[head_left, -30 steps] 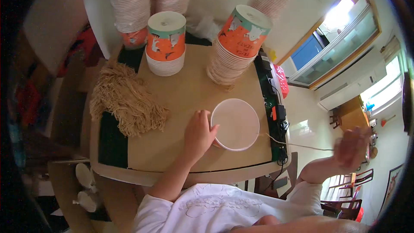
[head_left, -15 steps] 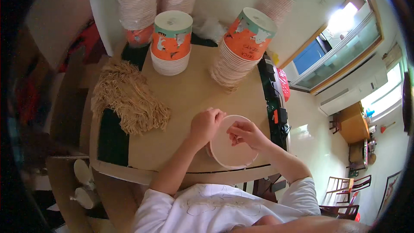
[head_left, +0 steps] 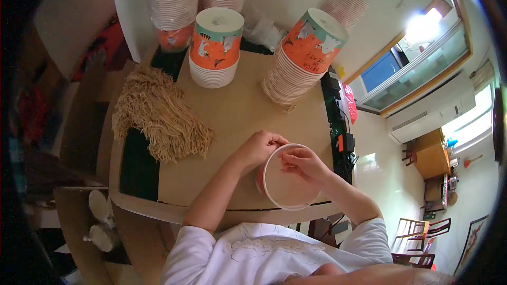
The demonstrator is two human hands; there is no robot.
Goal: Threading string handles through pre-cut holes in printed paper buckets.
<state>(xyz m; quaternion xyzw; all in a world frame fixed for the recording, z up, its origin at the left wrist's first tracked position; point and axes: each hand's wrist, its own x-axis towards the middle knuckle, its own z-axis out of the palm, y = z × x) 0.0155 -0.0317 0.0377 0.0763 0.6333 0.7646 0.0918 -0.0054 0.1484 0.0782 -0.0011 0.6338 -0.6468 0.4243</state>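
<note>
A paper bucket, white inside with a strip of orange outside, is tilted with its round mouth toward me at the table's near edge. My left hand is closed at the far left of its rim, fingers pressed against it. Over the bucket's mouth is my right hand, its fingers curled together in a pinch. What they hold, if anything, is too small to make out. A heap of tan cords lies on the left of the table.
Upside-down stacks of orange and green paper buckets stand at the far middle and far right; cords hang around the right one. Tall wrapped stacks rise behind. Black power adapters line the right edge of the brown tabletop.
The bucket has shifted slightly right and tilted more, showing more of its orange side. My left hand has moved right along with the rim; my right hand stays pinched over the mouth.
</note>
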